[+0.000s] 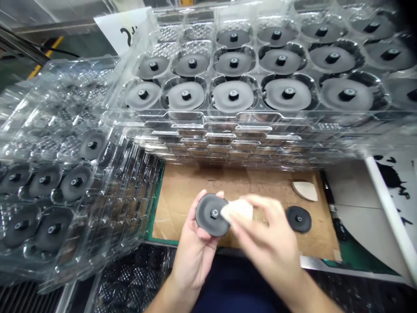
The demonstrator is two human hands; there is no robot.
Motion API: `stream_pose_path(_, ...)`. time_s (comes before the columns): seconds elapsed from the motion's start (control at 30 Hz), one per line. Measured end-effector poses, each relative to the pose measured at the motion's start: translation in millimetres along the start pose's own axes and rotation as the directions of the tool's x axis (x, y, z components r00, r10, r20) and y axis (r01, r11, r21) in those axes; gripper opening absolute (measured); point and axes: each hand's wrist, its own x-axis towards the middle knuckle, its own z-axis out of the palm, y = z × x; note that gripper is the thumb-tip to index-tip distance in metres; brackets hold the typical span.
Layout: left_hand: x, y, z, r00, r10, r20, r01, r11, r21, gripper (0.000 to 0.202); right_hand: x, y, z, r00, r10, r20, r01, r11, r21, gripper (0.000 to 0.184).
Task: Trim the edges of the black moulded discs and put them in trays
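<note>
My left hand (pixel 194 248) grips a round black disc (pixel 211 214) with a small centre hub, fingers curled round its edge. My right hand (pixel 269 237) is blurred by motion and presses a small white pad (pixel 239 209) against the disc's right side, fingers closed on the pad. A second black disc (pixel 299 218) lies on the brown cardboard sheet (pixel 182 191) just right of my hands.
A tall stack of clear plastic trays (pixel 247 130) holding several black discs stands behind the cardboard. Another stack of clear trays (pixel 58 182) with discs sits at the left. A white wedge-shaped piece (pixel 305 190) lies on the cardboard's right part.
</note>
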Motion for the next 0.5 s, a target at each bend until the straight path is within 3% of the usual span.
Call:
stream_pose_path(0.1, -1, 0, 0.8, 1.0, -0.01, 0.007, 0.01, 1.0, 0.014, 0.047, -1, 1, -2, 0.998, -0.054, 0.041, 0.052, 0.998, 0.038, 0.026)
stream_pose_path(0.2, -1, 0, 2.6, 1.0, 0.004, 0.013, -0.004, 0.999, 0.033, 0.05, -2, 1, -4, 0.999, 0.022, -0.024, -0.022, 1.0, -0.019, 0.023)
stream_pose_path(0.33, 0, 1, 4.3, 0.999, -0.034, 0.037, 0.033, 0.999, 0.034, 0.045, -1, 0, -5, 0.999, -0.044, 0.025, 0.043, 0.999, 0.018, 0.026)
stream_pose_path(0.5, 0, 2, 0.4, 0.997, -0.062, 0.04, 0.06, 0.997, 0.051, 0.051, 9, 15, -9, 1.0, -0.005, -0.002, 0.005, 1.0, 0.016, 0.024)
